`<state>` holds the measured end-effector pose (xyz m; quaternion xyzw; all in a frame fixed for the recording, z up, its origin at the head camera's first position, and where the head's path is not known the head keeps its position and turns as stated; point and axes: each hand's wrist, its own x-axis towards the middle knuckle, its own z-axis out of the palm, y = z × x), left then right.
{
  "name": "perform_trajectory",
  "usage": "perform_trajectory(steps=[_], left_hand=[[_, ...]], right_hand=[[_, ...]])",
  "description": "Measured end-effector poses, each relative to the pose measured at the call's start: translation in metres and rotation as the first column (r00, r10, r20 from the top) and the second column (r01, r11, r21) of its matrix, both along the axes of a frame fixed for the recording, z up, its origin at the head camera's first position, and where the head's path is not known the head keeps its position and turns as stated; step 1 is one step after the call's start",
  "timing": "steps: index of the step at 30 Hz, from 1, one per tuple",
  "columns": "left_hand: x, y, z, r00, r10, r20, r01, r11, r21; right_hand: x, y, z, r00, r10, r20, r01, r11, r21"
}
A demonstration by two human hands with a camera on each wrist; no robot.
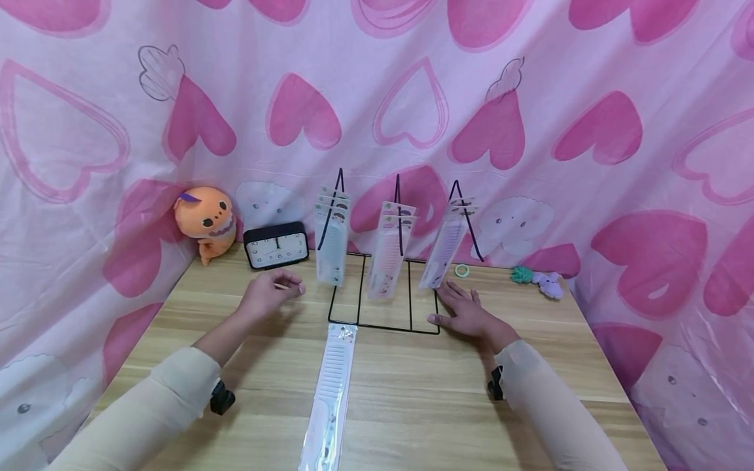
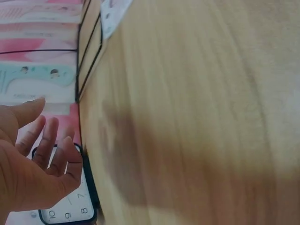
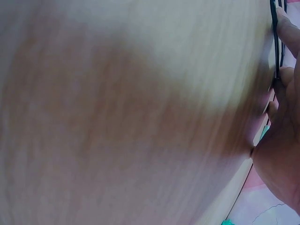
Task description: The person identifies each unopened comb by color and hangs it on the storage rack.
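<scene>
A black wire rack (image 1: 385, 328) stands on the table with packaged combs hanging from its three hooks: pale blue-green combs (image 1: 332, 252) at the left, pink combs (image 1: 387, 255) in the middle and purple combs (image 1: 444, 248) at the right. In front of the rack's left part, a packaged white comb (image 1: 332, 386) lies flat. My right hand (image 1: 468, 312) is at the rack's right side, its spread fingers right at the base wire. To the left of the rack, my left hand (image 1: 268, 292) hovers with loosely bent fingers and holds nothing; the left wrist view shows its palm.
A black-framed clock (image 1: 277, 246) stands behind my left hand, beside an orange plush toy (image 1: 207, 219). Along the table's back right lie a pale green ring (image 1: 462, 271), a green ball-like item (image 1: 521, 275) and a small purple plush (image 1: 550, 286). A heart-patterned curtain (image 1: 303, 111) hangs behind.
</scene>
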<state>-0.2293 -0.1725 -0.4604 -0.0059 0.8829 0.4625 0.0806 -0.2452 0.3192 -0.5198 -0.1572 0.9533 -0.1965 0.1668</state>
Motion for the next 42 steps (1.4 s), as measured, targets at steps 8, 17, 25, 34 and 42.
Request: perform_trajectory(steps=[8, 17, 25, 34, 42], left_hand=[[0.009, 0.008, -0.018, 0.997, -0.071, 0.023, 0.073, 0.992, -0.099], [0.02, 0.026, -0.025, 0.987, -0.129, 0.092, 0.141, 0.981, -0.132], [0.027, 0.042, -0.025, 0.978, -0.172, 0.114, 0.188, 0.97, -0.152], [0.029, 0.052, -0.029, 0.974, -0.176, 0.145, 0.204, 0.957, -0.204], [0.035, 0.059, -0.027, 0.976, -0.167, 0.142, 0.196, 0.952, -0.233]], right_hand=[[0.002, -0.002, 0.004, 1.0, -0.002, 0.004, 0.002, 1.0, -0.015], [0.001, -0.001, 0.004, 1.0, -0.01, 0.012, 0.01, 1.0, -0.012], [0.001, 0.001, 0.002, 1.0, -0.006, 0.014, 0.006, 1.0, -0.019], [0.003, -0.001, 0.004, 1.0, -0.014, 0.013, 0.014, 0.999, -0.031], [0.003, 0.0, 0.003, 1.0, -0.009, 0.015, 0.01, 1.0, -0.026]])
